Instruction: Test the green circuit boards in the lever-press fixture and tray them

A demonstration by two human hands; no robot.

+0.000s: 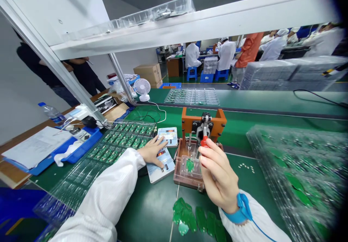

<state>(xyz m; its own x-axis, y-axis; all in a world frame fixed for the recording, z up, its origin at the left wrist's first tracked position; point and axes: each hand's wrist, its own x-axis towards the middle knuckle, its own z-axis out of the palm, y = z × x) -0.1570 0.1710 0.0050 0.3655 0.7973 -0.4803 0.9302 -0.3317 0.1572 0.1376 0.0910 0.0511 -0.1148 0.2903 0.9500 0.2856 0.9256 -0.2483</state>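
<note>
My left hand [152, 150] lies with fingers spread over a white control box [162, 175] with a red digital display. Behind that box sits a second, similar box [171, 140]. My right hand [219, 173], with a blue wrist strap [239, 209], is closed around the red handle [204, 142] of a toggle clamp on an orange-framed press fixture [185, 126]. In the fixture's clear base rests a small green circuit board [190, 165]. Several loose green boards [185, 213] lie on the table in front of the fixture.
Plastic trays of green boards stand at the left [119, 140] and in a stack at the right [296, 176]. Small white pieces [246, 167] lie right of the fixture. A white fan [142, 88] and another tray [191, 96] are behind. A shelf [217, 21] crosses overhead.
</note>
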